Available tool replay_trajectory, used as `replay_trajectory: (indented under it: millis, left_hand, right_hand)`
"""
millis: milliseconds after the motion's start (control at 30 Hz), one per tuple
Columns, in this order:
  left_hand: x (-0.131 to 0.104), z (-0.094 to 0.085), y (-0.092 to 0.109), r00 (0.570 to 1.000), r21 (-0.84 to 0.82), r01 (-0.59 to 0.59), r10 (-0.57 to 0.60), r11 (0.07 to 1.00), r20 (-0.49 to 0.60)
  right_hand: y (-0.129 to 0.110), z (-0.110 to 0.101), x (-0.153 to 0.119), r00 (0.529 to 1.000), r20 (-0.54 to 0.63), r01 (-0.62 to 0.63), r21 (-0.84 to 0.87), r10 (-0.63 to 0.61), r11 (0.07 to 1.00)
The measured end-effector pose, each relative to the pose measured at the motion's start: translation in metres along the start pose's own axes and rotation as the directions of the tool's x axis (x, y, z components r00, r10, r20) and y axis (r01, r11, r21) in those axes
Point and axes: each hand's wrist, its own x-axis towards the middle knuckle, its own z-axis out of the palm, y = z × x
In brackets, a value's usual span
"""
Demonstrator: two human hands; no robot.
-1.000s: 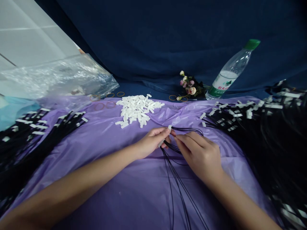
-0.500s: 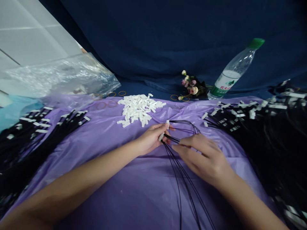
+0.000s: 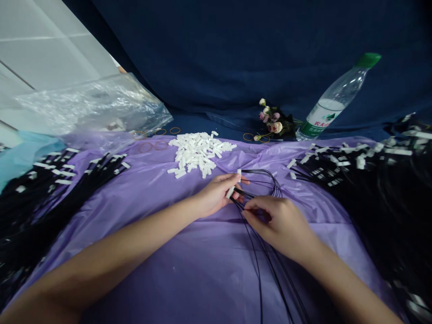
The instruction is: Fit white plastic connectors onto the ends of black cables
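My left hand (image 3: 216, 197) is closed around the end of a wire harness, with a white connector (image 3: 230, 192) at its fingers. A second white connector (image 3: 239, 174) stands upright at the thumb tip. Thin black wires (image 3: 274, 180) loop out from it to the right and bend back. More black wires (image 3: 259, 270) hang from the lower connector toward the front edge of the view. My right hand (image 3: 286, 225) has thumb and forefinger pinched together on the wires just below the lower connector. Its other fingers are curled and partly hidden.
Behind my left hand lies a heap of white connector housings (image 3: 199, 153) on the purple cloth (image 3: 162, 243). Bundles of black wires with white ends flank both sides (image 3: 64, 211). At the back are a water bottle (image 3: 326, 114), flowers (image 3: 275, 127), rubber bands and a clear plastic bag (image 3: 101, 108).
My right hand has drawn its thumb and forefinger together into a pinch at the wires and turned slightly. My left hand keeps its hold. The whole view has shifted a little.
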Motion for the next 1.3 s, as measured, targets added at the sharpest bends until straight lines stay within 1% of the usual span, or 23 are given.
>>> replay_trajectory:
  millis: [133, 233, 333, 533, 667, 767, 1000, 1300]
  left_hand:
    - [-0.001, 0.002, 0.001, 1.0, 0.001, 0.003, -0.003, 1.0, -0.01]
    - [-0.002, 0.003, 0.001, 1.0, 0.0, 0.008, -0.008, 1.0, -0.02]
    - [-0.002, 0.003, 0.0, 1.0, 0.006, 0.004, -0.004, 1.0, -0.004]
    - [-0.002, 0.002, -0.002, 1.0, 0.025, 0.006, -0.006, 1.0, 0.023]
    - [-0.003, 0.003, -0.001, 1.0, 0.032, -0.004, 0.004, 0.999, -0.017]
    - [-0.003, 0.005, 0.001, 0.999, 0.017, 0.0, 0.001, 1.0, -0.043]
    - [-0.004, 0.005, 0.0, 0.998, 0.005, 0.012, -0.011, 1.0, -0.057]
    - [-0.004, 0.006, -0.001, 0.996, 0.07, -0.011, 0.017, 0.997, -0.082]
  right_hand:
    - [-0.003, 0.003, 0.002, 0.996, 0.019, -0.091, 0.157, 0.089, 0.983]
    - [-0.005, 0.006, 0.003, 0.987, 0.024, -0.157, 0.285, 0.156, 0.946]
    - [-0.004, 0.009, 0.003, 0.98, 0.029, -0.193, 0.359, 0.195, 0.913]
    - [-0.004, 0.011, 0.002, 0.969, 0.018, -0.238, 0.36, 0.248, 0.902]
    - [-0.007, 0.011, 0.001, 0.97, -0.005, -0.219, 0.407, 0.242, 0.887]
    - [-0.01, 0.012, 0.001, 0.966, -0.023, -0.222, 0.448, 0.259, 0.866]
    - [-0.014, 0.015, -0.001, 0.953, -0.045, -0.239, 0.498, 0.301, 0.833]
    - [-0.013, 0.015, 0.0, 0.937, 0.016, -0.29, 0.597, 0.35, 0.748]
